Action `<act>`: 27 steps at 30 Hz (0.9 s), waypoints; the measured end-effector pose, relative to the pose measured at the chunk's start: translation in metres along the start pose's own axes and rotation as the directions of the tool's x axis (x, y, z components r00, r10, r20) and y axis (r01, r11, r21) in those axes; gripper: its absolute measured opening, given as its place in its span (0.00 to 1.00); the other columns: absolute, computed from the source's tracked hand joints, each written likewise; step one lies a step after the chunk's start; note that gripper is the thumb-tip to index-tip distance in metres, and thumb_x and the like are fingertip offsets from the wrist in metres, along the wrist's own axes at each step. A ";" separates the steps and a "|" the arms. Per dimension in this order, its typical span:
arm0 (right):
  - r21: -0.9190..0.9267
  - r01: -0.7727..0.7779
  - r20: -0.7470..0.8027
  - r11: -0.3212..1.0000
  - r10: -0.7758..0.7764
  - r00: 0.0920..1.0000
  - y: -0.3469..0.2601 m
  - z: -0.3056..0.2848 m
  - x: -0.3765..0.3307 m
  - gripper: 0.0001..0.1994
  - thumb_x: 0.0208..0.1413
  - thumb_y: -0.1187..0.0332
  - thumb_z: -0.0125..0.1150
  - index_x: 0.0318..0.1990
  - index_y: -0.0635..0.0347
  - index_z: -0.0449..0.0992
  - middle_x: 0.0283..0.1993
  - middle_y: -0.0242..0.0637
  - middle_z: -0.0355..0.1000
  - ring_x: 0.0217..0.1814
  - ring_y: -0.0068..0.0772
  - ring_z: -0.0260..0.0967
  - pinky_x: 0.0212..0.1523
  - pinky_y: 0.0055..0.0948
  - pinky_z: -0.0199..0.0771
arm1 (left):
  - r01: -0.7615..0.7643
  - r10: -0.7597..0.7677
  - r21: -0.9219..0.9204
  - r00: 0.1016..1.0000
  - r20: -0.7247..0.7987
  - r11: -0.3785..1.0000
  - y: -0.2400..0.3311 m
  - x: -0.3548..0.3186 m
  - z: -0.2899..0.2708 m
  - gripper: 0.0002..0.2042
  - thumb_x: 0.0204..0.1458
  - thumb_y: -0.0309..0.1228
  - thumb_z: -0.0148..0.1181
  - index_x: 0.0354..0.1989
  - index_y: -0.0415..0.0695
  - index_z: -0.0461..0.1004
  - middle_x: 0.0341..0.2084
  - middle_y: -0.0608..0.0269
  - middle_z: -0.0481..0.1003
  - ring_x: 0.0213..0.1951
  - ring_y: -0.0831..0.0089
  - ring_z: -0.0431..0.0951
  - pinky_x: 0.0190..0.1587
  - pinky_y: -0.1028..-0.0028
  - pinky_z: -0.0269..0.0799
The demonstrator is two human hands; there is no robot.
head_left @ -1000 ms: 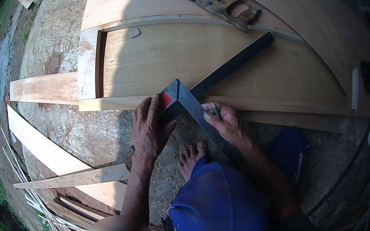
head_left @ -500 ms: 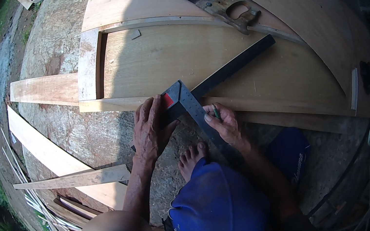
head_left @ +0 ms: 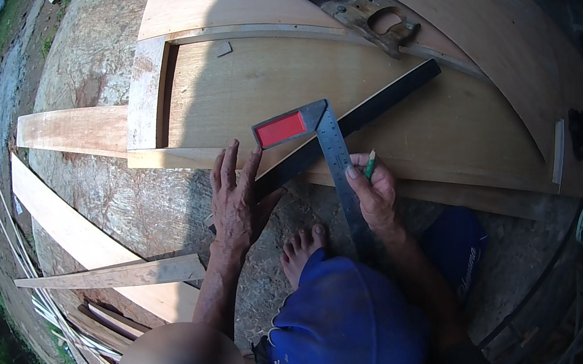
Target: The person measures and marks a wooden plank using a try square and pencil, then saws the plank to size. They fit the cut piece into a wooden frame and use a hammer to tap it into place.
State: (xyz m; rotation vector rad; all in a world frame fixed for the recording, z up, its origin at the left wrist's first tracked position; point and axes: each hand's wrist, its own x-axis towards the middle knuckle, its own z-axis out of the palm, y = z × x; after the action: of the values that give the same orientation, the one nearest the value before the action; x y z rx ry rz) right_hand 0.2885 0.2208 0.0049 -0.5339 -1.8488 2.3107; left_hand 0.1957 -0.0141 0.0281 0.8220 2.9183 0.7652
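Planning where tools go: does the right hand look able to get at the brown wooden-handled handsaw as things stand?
Probably not yet: the right hand holds a slim green pencil, and a long black bar lies between it and the handsaw.

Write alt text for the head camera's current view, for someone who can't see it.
A person's right hand holds a green pencil at the blade of a metal square with a red-inset handle. The left hand is spread over a dark bar slanting across a framed wooden panel; a handsaw lies beyond.
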 end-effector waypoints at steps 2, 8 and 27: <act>-0.018 0.097 -0.165 0.995 -0.099 0.981 -0.012 -0.014 0.000 0.09 0.68 0.68 0.56 0.48 0.65 0.74 0.37 0.25 0.69 0.38 0.13 0.61 0.43 0.17 0.63 | -0.066 0.066 -0.001 0.990 0.125 0.998 -0.010 0.000 -0.006 0.30 0.51 0.37 0.70 0.64 0.49 0.69 0.59 0.58 0.72 0.64 0.55 0.68 0.65 0.54 0.63; -0.048 0.211 -0.527 0.976 -0.204 0.825 -0.043 -0.076 -0.004 0.11 0.70 0.71 0.55 0.54 0.66 0.71 0.43 0.31 0.71 0.44 0.19 0.67 0.49 0.22 0.68 | -0.056 0.050 0.021 0.974 0.221 0.998 -0.032 0.025 -0.035 0.20 0.61 0.34 0.58 0.61 0.50 0.71 0.58 0.60 0.74 0.65 0.59 0.68 0.69 0.54 0.58; -0.953 0.255 0.245 0.166 -0.075 0.967 -0.080 -0.038 0.053 0.26 0.54 0.61 0.71 0.60 0.56 0.74 0.58 0.44 0.72 0.55 0.52 0.75 0.52 0.46 0.76 | -0.031 0.024 0.126 0.998 0.052 0.992 -0.095 0.043 -0.038 0.22 0.61 0.22 0.50 0.64 0.50 0.71 0.72 0.52 0.59 0.75 0.50 0.52 0.76 0.49 0.45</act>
State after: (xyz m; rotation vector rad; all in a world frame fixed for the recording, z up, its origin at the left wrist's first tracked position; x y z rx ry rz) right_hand 0.2436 0.2920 0.0646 -0.1813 -3.1177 0.6292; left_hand 0.1071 -0.0799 0.0228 0.8789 2.9419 0.5562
